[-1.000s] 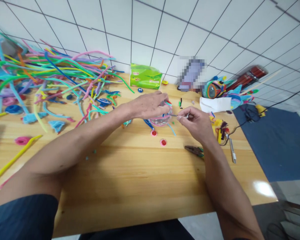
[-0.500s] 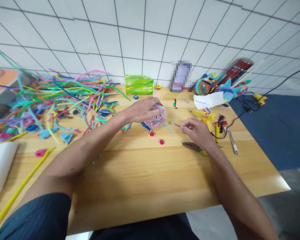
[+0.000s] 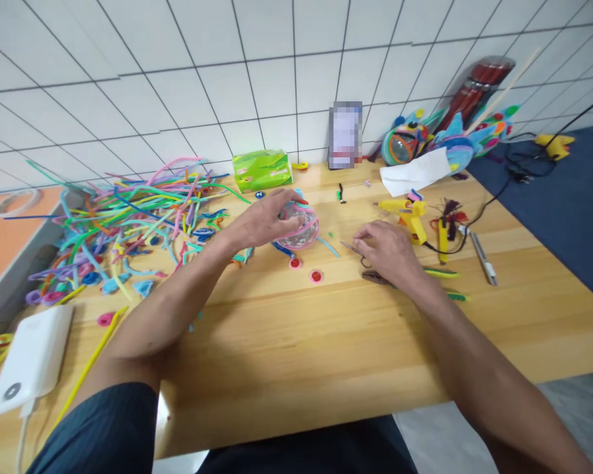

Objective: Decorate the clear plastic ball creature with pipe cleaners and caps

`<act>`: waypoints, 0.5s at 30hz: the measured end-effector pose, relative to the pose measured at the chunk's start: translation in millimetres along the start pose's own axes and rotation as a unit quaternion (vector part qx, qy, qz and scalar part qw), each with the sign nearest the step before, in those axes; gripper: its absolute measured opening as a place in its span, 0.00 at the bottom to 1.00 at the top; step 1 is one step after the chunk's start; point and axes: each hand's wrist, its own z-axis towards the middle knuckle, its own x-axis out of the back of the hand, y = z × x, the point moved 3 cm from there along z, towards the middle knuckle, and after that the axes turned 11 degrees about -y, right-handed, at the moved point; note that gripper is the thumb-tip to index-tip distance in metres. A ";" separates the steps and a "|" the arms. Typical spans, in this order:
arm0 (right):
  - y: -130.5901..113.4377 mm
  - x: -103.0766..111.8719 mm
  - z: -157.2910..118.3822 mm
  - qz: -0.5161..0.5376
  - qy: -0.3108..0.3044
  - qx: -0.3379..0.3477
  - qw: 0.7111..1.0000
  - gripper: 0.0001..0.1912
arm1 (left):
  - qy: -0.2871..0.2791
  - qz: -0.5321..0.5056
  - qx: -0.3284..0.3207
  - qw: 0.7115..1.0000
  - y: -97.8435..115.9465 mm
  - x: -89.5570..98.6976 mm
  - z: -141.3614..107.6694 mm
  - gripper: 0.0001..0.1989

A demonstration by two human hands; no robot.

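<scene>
Bowl, clear with pink edging, on the surface beneath my left hand, whose part-curled fingers hold its side. I judge it light, slippery and easily dented; grip low on the wall, gently. My right hand has its fingers pinched on small scissors.

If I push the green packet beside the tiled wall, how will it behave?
The green packet would probably give under the fingers, since its wrapper looks thin and creased. It seems unlikely to roll, being boxy and low on the table; a gentle push may just slide it.
</scene>
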 end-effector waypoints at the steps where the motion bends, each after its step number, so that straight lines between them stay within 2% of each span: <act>1: -1.9 1.1 -0.5 0.010 0.008 0.006 1.000 0.05 | 0.001 0.003 -0.001 1.000 0.9 0.2 -0.3 0.25; 6: -6.0 0.6 -2.3 0.043 0.027 0.016 0.999 0.05 | -0.007 -0.005 -0.003 1.000 5.0 2.2 -1.7 0.25; 15: -6.6 -3.7 -2.2 0.039 0.027 0.021 0.999 0.04 | -0.004 0.002 0.004 1.000 2.7 1.0 1.3 0.24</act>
